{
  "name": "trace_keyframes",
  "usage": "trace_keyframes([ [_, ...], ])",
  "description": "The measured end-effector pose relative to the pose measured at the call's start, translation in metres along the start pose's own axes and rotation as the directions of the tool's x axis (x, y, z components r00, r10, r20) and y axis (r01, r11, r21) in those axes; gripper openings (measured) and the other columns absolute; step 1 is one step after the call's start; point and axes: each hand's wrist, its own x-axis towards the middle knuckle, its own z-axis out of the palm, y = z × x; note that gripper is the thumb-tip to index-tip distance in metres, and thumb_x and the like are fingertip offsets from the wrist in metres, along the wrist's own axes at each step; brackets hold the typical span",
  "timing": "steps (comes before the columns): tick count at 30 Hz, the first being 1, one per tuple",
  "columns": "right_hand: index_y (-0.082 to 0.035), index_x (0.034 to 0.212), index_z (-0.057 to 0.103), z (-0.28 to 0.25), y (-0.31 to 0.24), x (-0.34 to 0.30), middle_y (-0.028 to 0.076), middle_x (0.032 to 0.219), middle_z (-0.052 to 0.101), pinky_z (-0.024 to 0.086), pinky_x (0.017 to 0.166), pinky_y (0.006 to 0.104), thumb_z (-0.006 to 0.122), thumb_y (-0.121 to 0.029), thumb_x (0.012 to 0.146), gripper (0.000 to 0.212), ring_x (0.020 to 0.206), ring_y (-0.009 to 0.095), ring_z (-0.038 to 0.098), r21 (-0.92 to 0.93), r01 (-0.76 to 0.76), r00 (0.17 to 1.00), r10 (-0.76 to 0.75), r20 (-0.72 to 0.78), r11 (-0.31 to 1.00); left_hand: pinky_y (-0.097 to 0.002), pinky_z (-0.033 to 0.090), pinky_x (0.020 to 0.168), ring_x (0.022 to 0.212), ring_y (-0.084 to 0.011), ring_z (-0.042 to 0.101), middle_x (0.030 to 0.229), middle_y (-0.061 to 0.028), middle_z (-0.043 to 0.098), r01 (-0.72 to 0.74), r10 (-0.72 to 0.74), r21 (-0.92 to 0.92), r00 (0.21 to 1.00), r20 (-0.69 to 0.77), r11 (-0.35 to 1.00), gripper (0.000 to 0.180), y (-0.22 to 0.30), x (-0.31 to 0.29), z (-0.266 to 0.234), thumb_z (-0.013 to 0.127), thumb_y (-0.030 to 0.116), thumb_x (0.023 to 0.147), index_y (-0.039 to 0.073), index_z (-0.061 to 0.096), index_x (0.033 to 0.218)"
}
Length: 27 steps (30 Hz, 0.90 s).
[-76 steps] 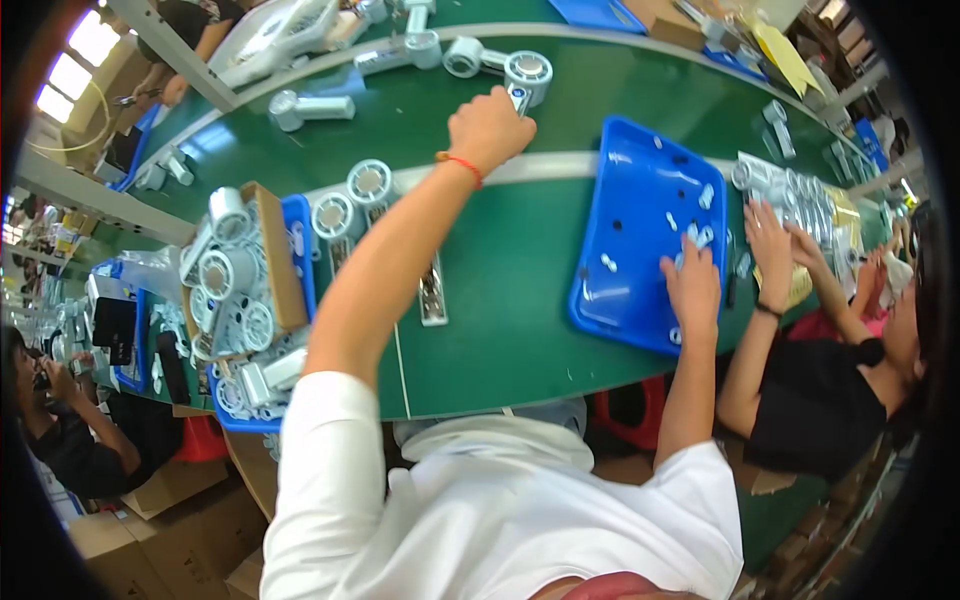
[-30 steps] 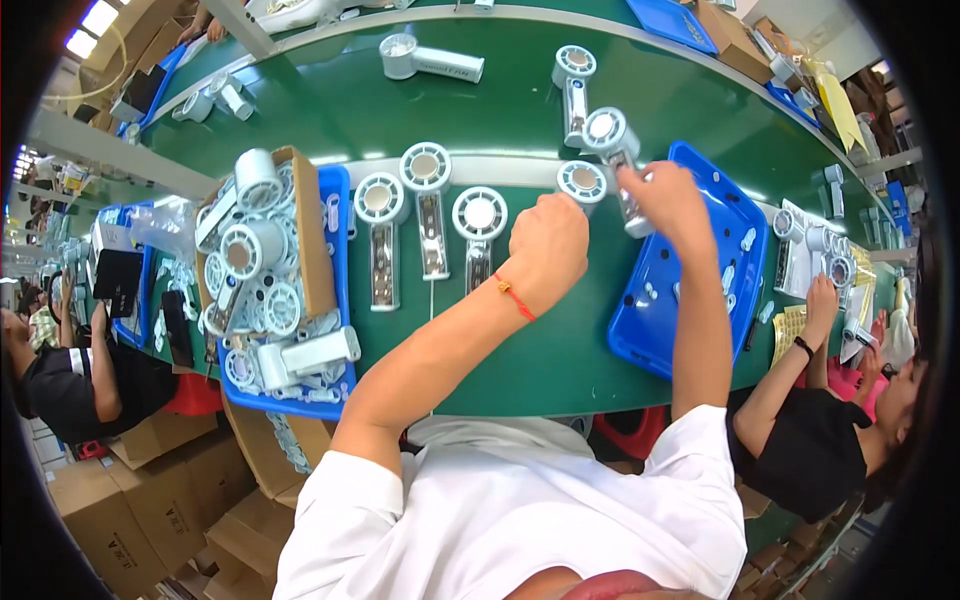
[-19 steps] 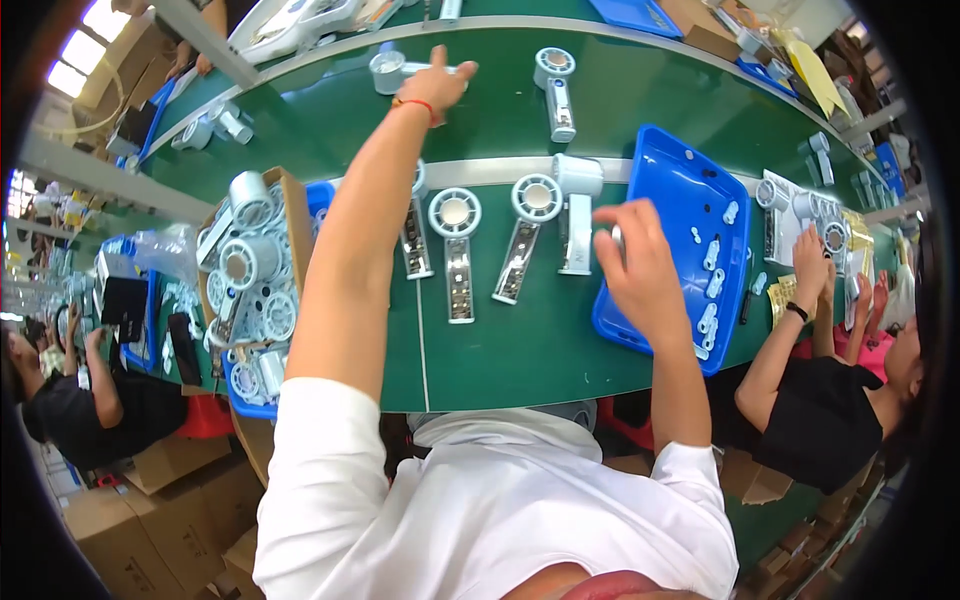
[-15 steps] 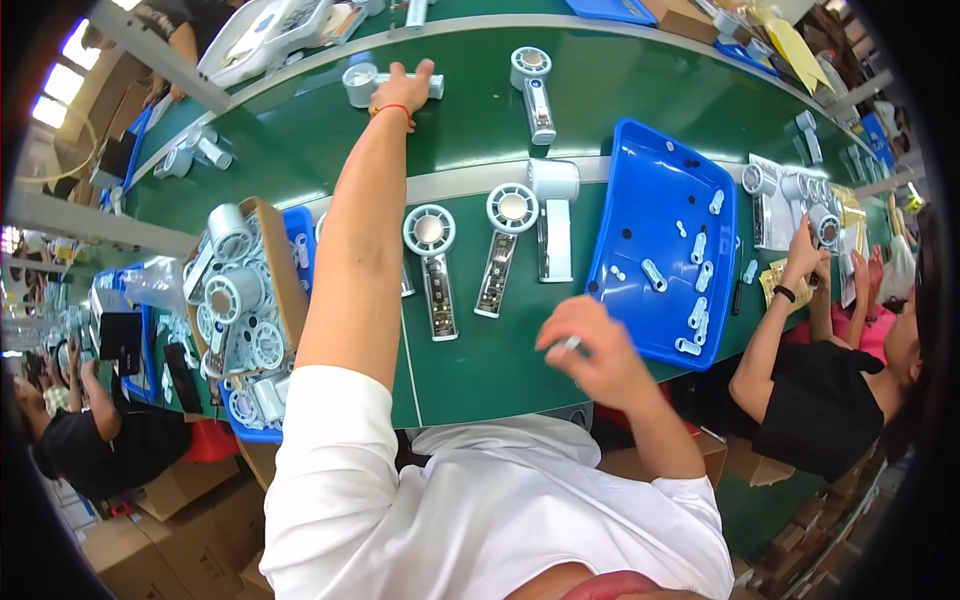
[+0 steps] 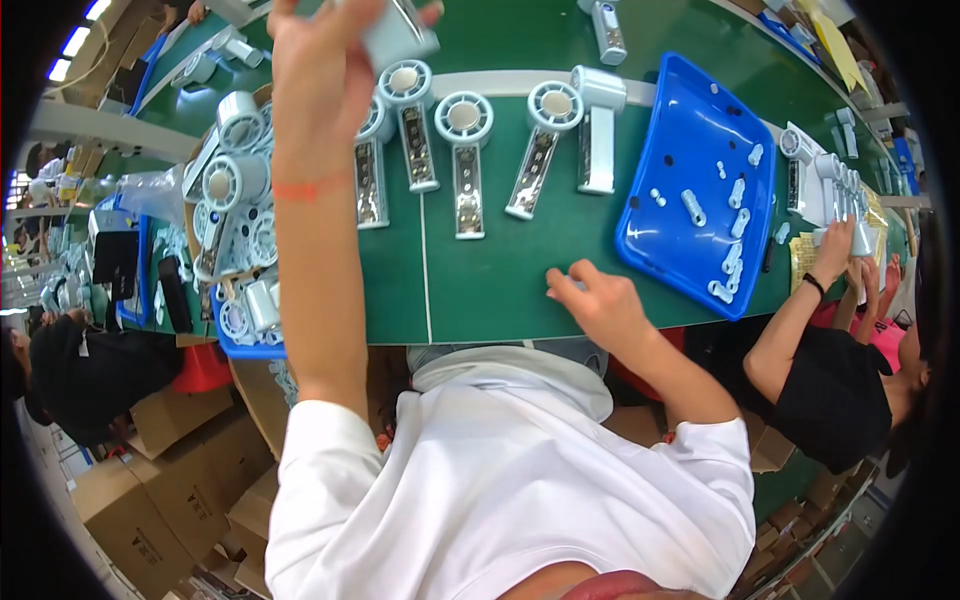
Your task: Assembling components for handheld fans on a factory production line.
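Observation:
My left hand (image 5: 325, 60) is raised at the top left, closed around a pale blue handheld fan (image 5: 402, 38) that is partly cut off by the upper edge. Under and beside it, several handheld fans lie on the green table with handles toward me. One fan (image 5: 465, 150) has an uncovered handle showing its inner parts; the fan at the row's right end (image 5: 597, 140) shows a smooth, closed handle. My right hand (image 5: 602, 300) hovers or rests near the table's front edge, fingers curled in; a small bit between them is too unclear to name.
A tilted blue tray (image 5: 650, 225) with several small pale parts lies to the right. At left, fan housings (image 5: 235, 180) fill a box above a blue bin (image 5: 255, 350). Another fan (image 5: 608, 35) lies on the far green surface. A co-worker's hand (image 5: 835, 245) works at far right.
My left hand has picked up the fan from the far surface and come nearer with it. My right hand has moved slightly. The view has shifted.

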Motion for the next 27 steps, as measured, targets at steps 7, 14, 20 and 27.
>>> trace_keyframes([
  [7, -0.005, 0.096, 0.058, -0.014, -0.011, 0.000, 0.004, 0.072, 0.050, 0.041, 0.053, 0.0277, 0.055, -0.010, 0.070, 0.026, 0.064, 0.017, 0.051, -0.334, 0.167, 0.971, -0.097, 0.217, 0.928, -0.0306, 0.050, 0.059, 0.069, -0.0186, 0.057, 0.085, -0.0123, 0.054, 0.550, -0.549, -0.164, 0.834, 0.054, 0.819, 0.056, -0.011, -0.183, -0.022, 0.065, 0.017, 0.071, 0.004, 0.037, 0.118],
  [14, 0.001, 0.098, 0.058, -0.039, -0.027, 0.021, 0.009, 0.089, 0.063, 0.049, 0.069, 0.0257, 0.065, -0.002, 0.074, 0.024, 0.080, 0.015, 0.062, 0.694, -0.490, 0.858, 0.433, 0.277, 0.527, -0.0286, 0.049, 0.071, 0.078, -0.0165, 0.058, 0.098, -0.0102, 0.055, 0.645, -0.632, -0.100, 0.763, 0.137, 0.757, 0.058, -0.052, -0.214, -0.020, 0.065, 0.009, 0.071, 0.002, 0.038, 0.121],
  [20, 0.005, 0.104, 0.058, -0.016, -0.034, 0.017, 0.011, 0.091, 0.064, 0.051, 0.069, 0.0244, 0.065, -0.005, 0.078, 0.029, 0.075, 0.014, 0.061, 0.941, -0.337, 0.789, 0.540, 0.293, -0.018, -0.0275, 0.046, 0.077, 0.091, -0.0136, 0.055, 0.108, -0.0091, 0.053, 0.622, -0.602, -0.128, 0.782, 0.162, 0.773, 0.052, -0.067, -0.214, -0.018, 0.064, 0.008, 0.075, 0.000, 0.040, 0.121],
  [27, 0.005, 0.101, 0.061, -0.016, -0.037, 0.017, 0.009, 0.085, 0.065, 0.049, 0.063, 0.0222, 0.066, -0.006, 0.077, 0.027, 0.072, 0.011, 0.060, 0.867, -0.479, 0.727, 0.617, 0.302, 0.139, -0.0259, 0.043, 0.079, 0.094, -0.0123, 0.050, 0.111, -0.0096, 0.051, 0.469, -0.484, 0.120, 0.857, 0.179, 0.875, 0.056, -0.076, -0.218, -0.013, 0.061, 0.015, 0.082, -0.004, 0.033, 0.127],
])
